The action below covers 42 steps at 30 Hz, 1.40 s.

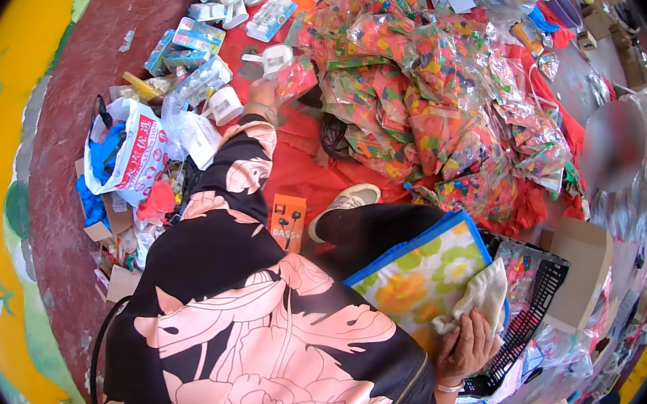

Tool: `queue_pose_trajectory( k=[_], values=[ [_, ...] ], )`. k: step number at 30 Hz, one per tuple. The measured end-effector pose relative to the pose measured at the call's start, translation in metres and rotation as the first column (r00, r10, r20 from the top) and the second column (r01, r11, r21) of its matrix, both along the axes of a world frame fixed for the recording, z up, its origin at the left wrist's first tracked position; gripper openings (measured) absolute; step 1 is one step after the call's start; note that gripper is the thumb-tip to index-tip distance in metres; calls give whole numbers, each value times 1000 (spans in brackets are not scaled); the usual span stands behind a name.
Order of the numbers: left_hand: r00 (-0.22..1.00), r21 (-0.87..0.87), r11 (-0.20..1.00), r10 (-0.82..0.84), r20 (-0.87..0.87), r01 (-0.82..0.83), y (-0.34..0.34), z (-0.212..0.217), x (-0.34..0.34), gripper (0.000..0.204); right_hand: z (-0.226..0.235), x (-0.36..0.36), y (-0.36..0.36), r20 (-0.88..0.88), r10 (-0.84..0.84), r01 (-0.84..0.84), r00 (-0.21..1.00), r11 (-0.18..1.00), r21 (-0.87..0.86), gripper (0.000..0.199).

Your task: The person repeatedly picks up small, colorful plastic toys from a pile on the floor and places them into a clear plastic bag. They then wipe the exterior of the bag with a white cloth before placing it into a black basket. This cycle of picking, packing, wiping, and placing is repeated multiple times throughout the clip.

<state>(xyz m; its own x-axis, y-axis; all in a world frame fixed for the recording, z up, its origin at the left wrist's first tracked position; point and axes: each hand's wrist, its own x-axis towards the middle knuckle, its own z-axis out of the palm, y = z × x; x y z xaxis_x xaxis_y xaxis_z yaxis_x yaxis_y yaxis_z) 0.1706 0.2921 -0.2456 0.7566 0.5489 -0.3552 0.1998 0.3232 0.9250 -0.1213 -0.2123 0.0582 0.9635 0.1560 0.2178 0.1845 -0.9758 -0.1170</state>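
Two hands are busy on either side of the red cloth point(302, 176) spread over the floor. At the cloth's far left edge, the left hand point(262, 93) is closed around a small packet of colourful pieces point(296, 78), just beside a white cup-shaped item point(273, 59). Off the cloth's near right corner, the right hand point(468, 345) grips a crumpled pale rag point(479, 295) against a flowered bag with a blue rim point(419, 273), next to a black plastic basket point(540, 294). My worry is the heap of clear packets point(431, 95) filling the cloth's middle: it looks loose, and a sleeve dragged across could slide packets off. The held packet could also slip, being glossy.
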Motion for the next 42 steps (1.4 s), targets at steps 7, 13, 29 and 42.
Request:
queue_pose_trajectory(
  k=[7, 13, 29, 42],
  values=[
    [978, 552, 807, -176, -113, 209, 23, 124, -26, 14, 7, -2, 19, 47, -21, 21, 999, 1000, -2, 18],
    [900, 731, 635, -431, 65, 251, -15, 245, -82, 14, 12, -16, 2, 119, -50, 20, 992, 971, 238, 14],
    [278, 825, 453, -886, 372, 339, -184, 437, -134, 16, 170, 28, 35, 88, 45, -89, 995, 784, 614, 54],
    [312, 679, 718, -687, 656, 154, -205, 464, -132, 25, 165, 73, 20, -40, 221, -99, 975, 582, 807, 18]
  ],
)
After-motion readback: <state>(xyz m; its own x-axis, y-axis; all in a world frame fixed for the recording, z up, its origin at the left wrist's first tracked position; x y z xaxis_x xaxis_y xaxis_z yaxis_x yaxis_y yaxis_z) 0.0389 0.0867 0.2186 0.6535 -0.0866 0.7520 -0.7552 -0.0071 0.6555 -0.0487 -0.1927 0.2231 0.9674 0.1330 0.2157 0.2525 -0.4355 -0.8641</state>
